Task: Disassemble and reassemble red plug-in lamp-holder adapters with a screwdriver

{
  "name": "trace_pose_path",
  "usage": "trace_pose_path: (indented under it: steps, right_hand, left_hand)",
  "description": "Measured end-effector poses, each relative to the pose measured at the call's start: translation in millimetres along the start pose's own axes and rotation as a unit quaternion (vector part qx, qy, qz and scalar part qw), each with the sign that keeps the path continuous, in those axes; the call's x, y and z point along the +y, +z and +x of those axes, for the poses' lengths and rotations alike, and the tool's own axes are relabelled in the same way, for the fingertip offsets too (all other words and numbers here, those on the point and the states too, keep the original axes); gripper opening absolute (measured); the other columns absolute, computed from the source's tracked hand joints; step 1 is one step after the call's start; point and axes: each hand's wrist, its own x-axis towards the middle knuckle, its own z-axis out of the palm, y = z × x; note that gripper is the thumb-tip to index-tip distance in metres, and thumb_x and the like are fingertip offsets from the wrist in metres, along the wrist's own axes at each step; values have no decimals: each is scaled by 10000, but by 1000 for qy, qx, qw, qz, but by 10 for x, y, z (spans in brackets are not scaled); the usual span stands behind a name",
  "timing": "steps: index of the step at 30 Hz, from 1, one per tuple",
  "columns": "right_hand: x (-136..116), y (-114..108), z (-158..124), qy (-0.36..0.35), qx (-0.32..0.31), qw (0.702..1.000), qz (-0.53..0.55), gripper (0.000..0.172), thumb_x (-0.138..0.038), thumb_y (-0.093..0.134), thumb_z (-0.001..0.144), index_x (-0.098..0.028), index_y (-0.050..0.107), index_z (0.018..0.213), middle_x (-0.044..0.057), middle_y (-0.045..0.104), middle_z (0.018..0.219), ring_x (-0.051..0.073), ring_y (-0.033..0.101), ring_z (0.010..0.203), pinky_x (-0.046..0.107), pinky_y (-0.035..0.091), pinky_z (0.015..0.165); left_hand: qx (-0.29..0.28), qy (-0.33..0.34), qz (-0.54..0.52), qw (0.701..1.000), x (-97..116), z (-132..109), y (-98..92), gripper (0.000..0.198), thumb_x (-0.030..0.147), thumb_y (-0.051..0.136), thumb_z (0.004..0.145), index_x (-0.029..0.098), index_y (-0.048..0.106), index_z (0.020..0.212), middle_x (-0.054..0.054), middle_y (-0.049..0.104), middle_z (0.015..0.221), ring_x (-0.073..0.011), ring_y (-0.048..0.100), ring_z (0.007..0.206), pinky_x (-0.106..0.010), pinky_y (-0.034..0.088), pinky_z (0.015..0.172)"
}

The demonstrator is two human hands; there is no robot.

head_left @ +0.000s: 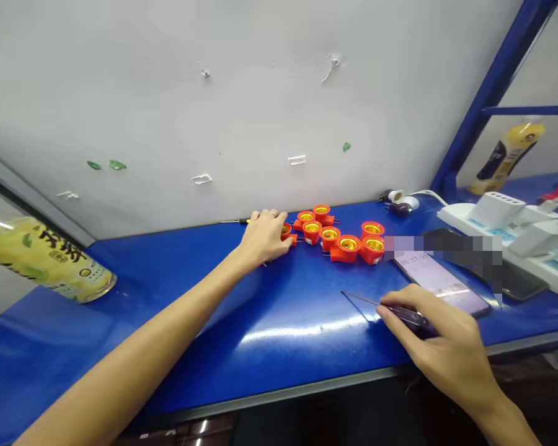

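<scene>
The left hand (pixel 264 238) lay half-curled against a red lamp socket (pixel 286 233) near the back edge of the worktop (pixel 279 365); the right hand (pixel 428 331) gripped a screwdriver (pixel 360 300).

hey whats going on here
A person is working at a blue bench. Their right hand holds a slim screwdriver low over the bench, its tip pointing left. Their left hand rests against the end of a cluster of orange lamp holders with brass-coloured insides. A phone lies just beyond the right hand, and a white power strip sits further right.
</scene>
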Motion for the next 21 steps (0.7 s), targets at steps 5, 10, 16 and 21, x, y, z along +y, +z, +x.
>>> trace_pose_path:
  steps: [5, 10, 16, 21]
  right_hand:
    - [74, -48, -31, 65, 161, 965, 199, 263, -439, 549, 963, -229, 618, 821, 28, 612, 751, 161, 570, 649, 289, 451, 562]
    - [-23, -115, 130, 101, 194, 864, 454, 457, -555, 416, 992, -200, 402, 705, 16, 527, 719, 144, 508, 658, 279, 444, 576]
    - [-479, -227, 594, 124, 59, 721, 679, 551, -533, 578, 919, -200, 253, 624, -70, 139, 563, 80, 111, 445, 226, 160, 373]
    - [-689, 194, 957, 103, -90, 704, 696, 598, -501, 480, 943, -198, 145, 551, -66, 87, 482, 68, 73, 412, 248, 94, 392]
  left_hand:
    - [15, 72, -47, 996, 290, -199, -176, 362, 280, 644, 856, 175, 624, 1201, -94, 667, 1088, -229, 625, 970, -351, 505, 861]
    - [97, 139, -207, 964, 738, -740, -166, 500, 356, 746, 823, 194, 539, 1249, -7, 647, 913, -142, 627, 815, -247, 511, 760]
    - [-36, 50, -288, 956, 809, -851, 129, 586, 457, 764, 793, 206, 498, 1251, -17, 676, 1037, -169, 662, 879, -277, 521, 803]
    - [-84, 50, -335, 937, 779, -871, 83, 498, 476, 738, 813, 204, 535, 1176, -30, 640, 1022, -200, 623, 897, -318, 505, 786]
